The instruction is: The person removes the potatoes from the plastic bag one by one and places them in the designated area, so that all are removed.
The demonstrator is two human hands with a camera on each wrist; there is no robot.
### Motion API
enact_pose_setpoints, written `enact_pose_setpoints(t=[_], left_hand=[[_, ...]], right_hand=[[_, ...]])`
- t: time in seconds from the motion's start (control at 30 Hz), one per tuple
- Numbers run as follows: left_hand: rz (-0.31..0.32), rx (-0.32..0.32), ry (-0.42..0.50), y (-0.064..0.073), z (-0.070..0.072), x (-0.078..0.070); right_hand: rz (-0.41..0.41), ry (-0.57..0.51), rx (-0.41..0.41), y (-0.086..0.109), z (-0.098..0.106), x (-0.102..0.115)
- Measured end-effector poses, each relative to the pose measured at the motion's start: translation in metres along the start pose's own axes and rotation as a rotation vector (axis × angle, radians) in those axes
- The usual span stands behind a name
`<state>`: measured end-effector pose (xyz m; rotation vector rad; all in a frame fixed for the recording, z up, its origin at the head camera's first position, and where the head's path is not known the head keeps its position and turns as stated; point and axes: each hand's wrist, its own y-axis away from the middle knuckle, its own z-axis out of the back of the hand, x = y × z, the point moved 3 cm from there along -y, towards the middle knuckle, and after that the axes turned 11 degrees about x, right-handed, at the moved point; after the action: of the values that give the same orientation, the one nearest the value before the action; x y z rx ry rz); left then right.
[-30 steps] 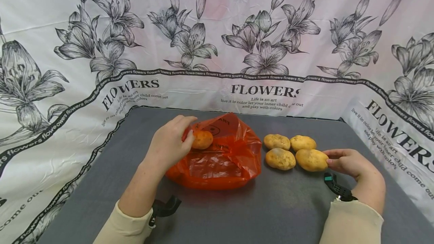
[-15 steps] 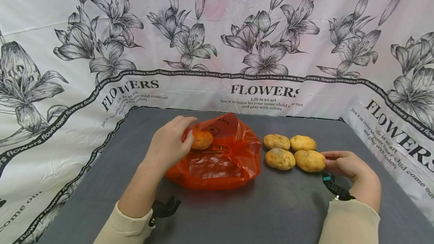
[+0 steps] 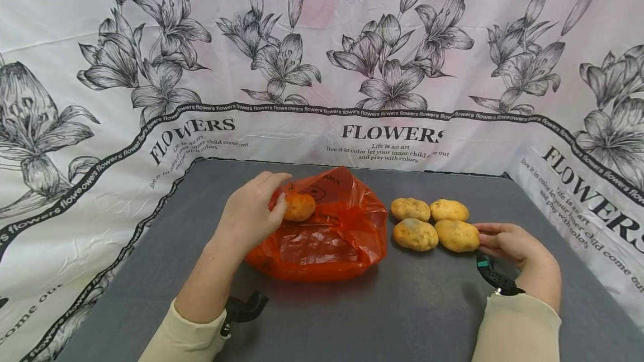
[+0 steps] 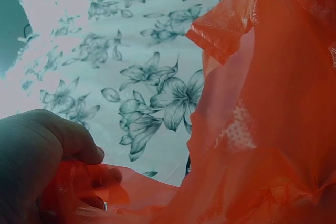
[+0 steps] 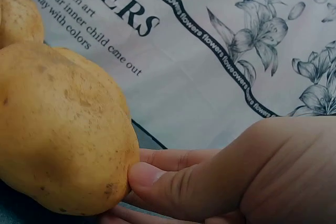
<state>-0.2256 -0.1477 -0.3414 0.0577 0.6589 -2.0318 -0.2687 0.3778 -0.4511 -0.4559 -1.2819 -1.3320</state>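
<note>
My left hand (image 3: 250,205) pinches the left edge of a thin red plastic bag (image 3: 322,244) lying on the table. In the left wrist view the bag's film (image 4: 273,119) stretches from the thumb and fingers. One potato (image 3: 300,207) shows at the bag's mouth, beside the left thumb. To the right of the bag, several yellow potatoes sit close together in two rows. My right hand (image 3: 510,242) touches the right end of the front right potato (image 3: 457,236) with thumb and extended fingertips. Up close in the right wrist view, the thumb tip presses this potato's (image 5: 63,129) side.
The grey tabletop (image 3: 352,323) ends at a flower-printed white cloth (image 3: 302,133) at the back and sides. Front left in the group lies a potato (image 3: 415,234), with two more, a left one (image 3: 410,209) and a right one (image 3: 449,210), behind.
My right hand has moved a little left, and the front right potato has slid left with it, toward its neighbour. The left hand and the bag have stayed put.
</note>
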Motion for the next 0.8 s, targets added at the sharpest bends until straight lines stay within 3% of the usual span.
enact_pose_setpoints(t=[0.27,0.8], left_hand=[[-0.001,0.003,0.003,0.000,0.000,0.000],[-0.008,-0.002,-0.001,0.000,-0.001,0.001]], right_hand=[[0.019,-0.075,-0.002,-0.004,0.000,-0.004],[-0.025,0.040,-0.045,0.007,0.005,0.008]])
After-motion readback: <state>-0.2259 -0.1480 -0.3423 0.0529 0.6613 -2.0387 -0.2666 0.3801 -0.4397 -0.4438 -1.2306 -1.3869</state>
